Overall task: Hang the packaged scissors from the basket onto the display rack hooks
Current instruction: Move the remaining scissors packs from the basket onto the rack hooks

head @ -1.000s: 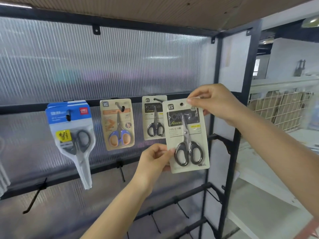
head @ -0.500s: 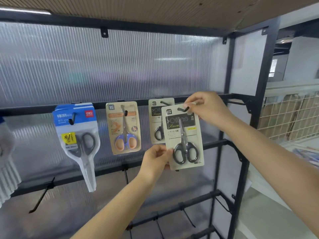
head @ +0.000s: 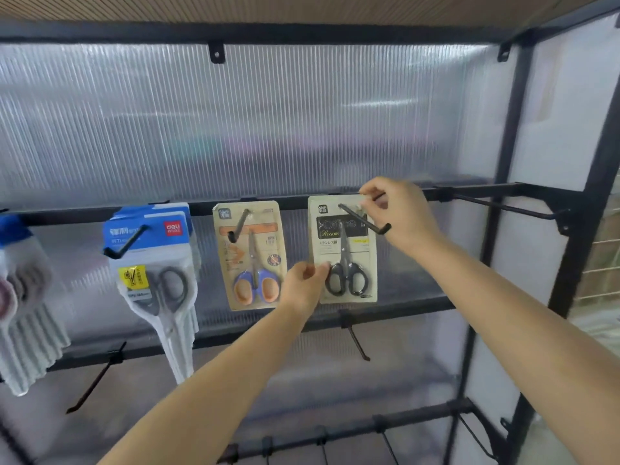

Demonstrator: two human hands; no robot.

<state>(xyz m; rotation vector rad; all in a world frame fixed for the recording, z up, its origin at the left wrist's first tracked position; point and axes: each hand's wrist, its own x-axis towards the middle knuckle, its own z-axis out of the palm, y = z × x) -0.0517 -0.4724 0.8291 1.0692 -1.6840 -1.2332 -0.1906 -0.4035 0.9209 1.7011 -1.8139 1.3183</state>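
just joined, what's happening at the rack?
A person is hanging a white-carded pack of black-handled scissors on a black rack hook. The right hand pinches the card's top by the hook; the left hand pinches its lower left edge. The hook is through the card. An orange-and-blue scissors pack hangs on the hook to its left.

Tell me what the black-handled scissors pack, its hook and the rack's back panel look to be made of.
Black-handled scissors pack: printed matte card, probably with a clear plastic blister; blur hides any gloss.
Hook: thin rod with a dark, slightly glossy coat and an upturned tip, likely painted metal.
Back panel: translucent ribbed sheet with soft glare, seemingly fluted plastic.
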